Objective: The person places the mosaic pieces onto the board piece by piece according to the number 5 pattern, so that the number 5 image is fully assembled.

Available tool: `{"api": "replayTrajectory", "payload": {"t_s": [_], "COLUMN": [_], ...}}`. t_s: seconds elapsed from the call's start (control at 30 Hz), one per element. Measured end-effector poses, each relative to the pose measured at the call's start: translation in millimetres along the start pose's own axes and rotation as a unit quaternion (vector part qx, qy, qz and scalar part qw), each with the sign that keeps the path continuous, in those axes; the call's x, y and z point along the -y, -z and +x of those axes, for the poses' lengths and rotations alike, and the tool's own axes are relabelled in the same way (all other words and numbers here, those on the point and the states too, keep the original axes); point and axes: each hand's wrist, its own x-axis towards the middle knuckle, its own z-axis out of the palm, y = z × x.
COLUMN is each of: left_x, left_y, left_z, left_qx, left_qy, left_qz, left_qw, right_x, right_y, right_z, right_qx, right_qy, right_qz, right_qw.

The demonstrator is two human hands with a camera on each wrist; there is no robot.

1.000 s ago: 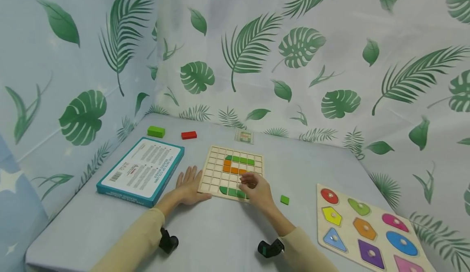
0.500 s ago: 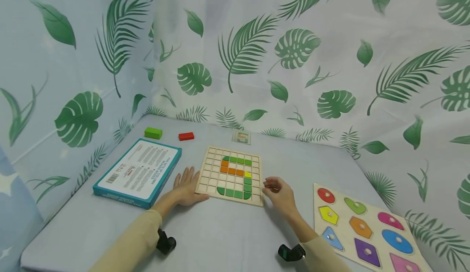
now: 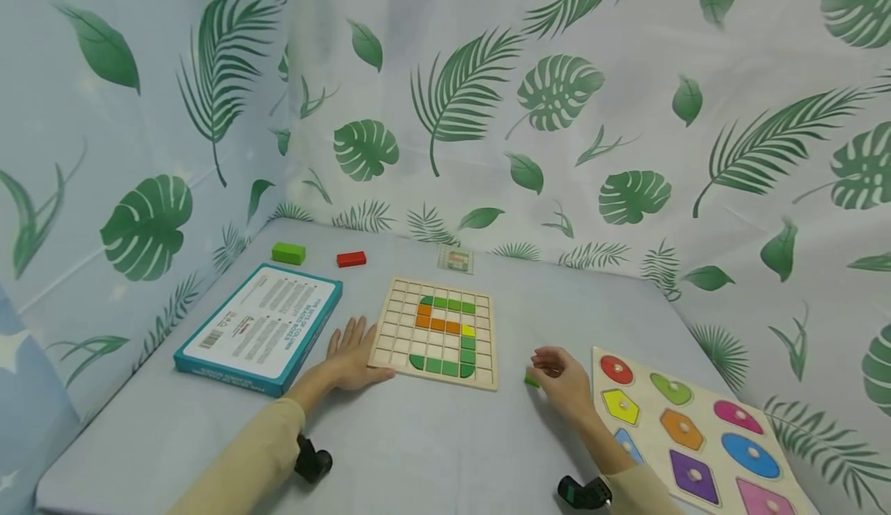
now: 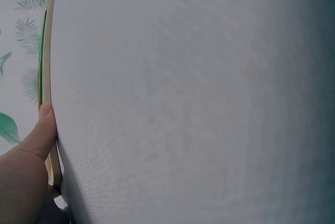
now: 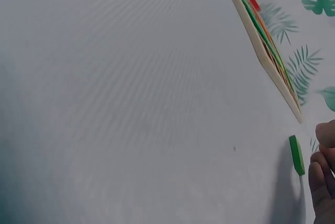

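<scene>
Right hand (image 3: pixel 562 380) curls at the small green square wooden tile (image 3: pixel 531 378), probably light and stiff; pinch its edges; left hand (image 3: pixel 351 359) lies flat against the wooden grid board (image 3: pixel 390 337)

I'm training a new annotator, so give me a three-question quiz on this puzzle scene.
1. True or false: the left hand rests flat against the grid board.
2. Which loose piece is nearest the right hand? A red block, B small green tile, C teal box.
3. Fill in: the shape puzzle lies on the person's ____ side.

Key: 1 true; 2 B; 3 right.
</scene>
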Motion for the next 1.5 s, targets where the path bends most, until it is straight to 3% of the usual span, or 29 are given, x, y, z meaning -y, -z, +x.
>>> {"api": "replayTrajectory", "payload": {"t_s": [0.27,0.5,0.77,1.07,1.5], "left_x": [-1.2,-3.9,-2.0,-1.9,-0.8], "left_y": [2.3,4.7,1.5,-1.8,-0.7], "left_z": [-1.6,-2.5,-1.0,0.4,0.6], "left_qx": [-0.007,-0.005,-0.004,-0.009,-0.009], "left_qy": [-0.003,-0.001,-0.003,-0.005,0.003], "left_qz": [0.005,0.004,0.003,-0.004,-0.001], "left_qw": [1.0,1.0,1.0,0.9999,1.0], "right_x": [-3,-6,2,25,48], "right_y": [6,4,-1,-24,-59], "right_z": [-3,-5,1,15,24], "right_qx": [0.034,0.038,0.04,0.016,0.05], "right_qy": [-0.044,-0.009,-0.026,0.011,0.008], "right_qz": [-0.02,-0.062,-0.049,-0.007,0.022], "right_qw": [0.998,0.997,0.998,1.0,0.998]}}
